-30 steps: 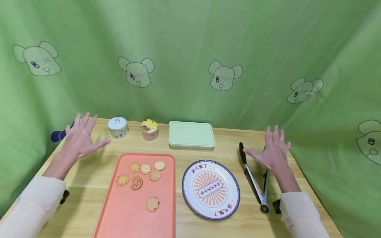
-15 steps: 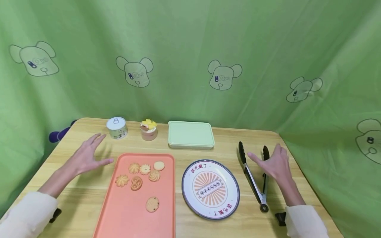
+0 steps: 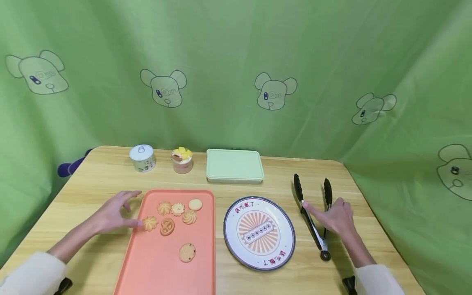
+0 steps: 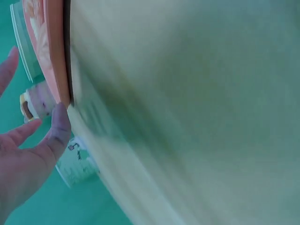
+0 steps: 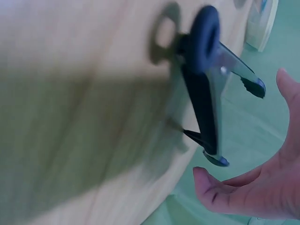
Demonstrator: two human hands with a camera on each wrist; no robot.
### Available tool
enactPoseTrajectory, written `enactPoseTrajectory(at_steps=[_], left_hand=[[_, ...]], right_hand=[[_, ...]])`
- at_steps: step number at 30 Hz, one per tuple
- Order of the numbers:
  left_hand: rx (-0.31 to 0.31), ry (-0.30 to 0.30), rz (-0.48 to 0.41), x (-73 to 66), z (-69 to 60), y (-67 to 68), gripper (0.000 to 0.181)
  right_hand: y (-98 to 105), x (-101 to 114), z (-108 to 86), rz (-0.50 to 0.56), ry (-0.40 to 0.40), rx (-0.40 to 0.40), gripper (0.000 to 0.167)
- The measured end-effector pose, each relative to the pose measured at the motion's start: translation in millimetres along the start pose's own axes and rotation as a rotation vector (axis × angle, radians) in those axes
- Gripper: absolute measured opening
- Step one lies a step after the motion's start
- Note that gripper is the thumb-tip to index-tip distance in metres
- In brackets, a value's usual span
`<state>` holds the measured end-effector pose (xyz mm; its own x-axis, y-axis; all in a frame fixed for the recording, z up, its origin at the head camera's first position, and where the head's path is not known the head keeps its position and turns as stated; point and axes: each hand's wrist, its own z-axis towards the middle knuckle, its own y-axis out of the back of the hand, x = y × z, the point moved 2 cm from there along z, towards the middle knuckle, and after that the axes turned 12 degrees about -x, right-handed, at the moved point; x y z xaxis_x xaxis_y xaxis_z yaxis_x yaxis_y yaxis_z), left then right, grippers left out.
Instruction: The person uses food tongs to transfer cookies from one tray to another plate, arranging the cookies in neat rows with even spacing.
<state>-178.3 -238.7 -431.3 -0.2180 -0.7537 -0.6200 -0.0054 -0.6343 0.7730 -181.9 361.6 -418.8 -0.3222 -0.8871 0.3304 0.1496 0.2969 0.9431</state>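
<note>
Both hands (image 3: 112,215) (image 3: 337,218) lower, tray (image 3: 166,272) beside left, tongs (image 3: 314,232) near right

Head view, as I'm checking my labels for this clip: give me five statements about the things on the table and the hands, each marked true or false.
1. Seven biscuits lie on the tray. True.
2. The tongs lie with their arms together. False: the arms are spread apart.
3. The plate lies between tray and tongs. True.
4. The green box stands left of the can. False: the green box is right of it.
5. The right hand grips the plate. False: it is over the tongs.
</note>
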Motion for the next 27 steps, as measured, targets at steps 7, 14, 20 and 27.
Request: enactPoseTrajectory(at_steps=[7, 14, 20, 27], left_hand=[[0.053, 0.061, -0.116, -0.8, -8.0, -11.5, 0.097], [0.078, 0.09, -0.151, 0.9, -11.0, -19.4, 0.084], [0.069, 0.092, -0.128, 0.3, -10.3, -24.4, 0.078], [0.056, 0.12, -0.111, -1.2, -8.6, -26.7, 0.076]], right_hand=[[-12.1, 0.0, -5.6, -0.002, -0.012, 0.019, 0.131], [-20.4, 2.9, -9.1, 0.003, 0.006, 0.009, 0.133], [-27.1, 2.7, -10.2, 0.031, -0.012, -0.038, 0.125], [-28.1, 3.1, -9.3, 0.087, -0.026, -0.047, 0.114]])
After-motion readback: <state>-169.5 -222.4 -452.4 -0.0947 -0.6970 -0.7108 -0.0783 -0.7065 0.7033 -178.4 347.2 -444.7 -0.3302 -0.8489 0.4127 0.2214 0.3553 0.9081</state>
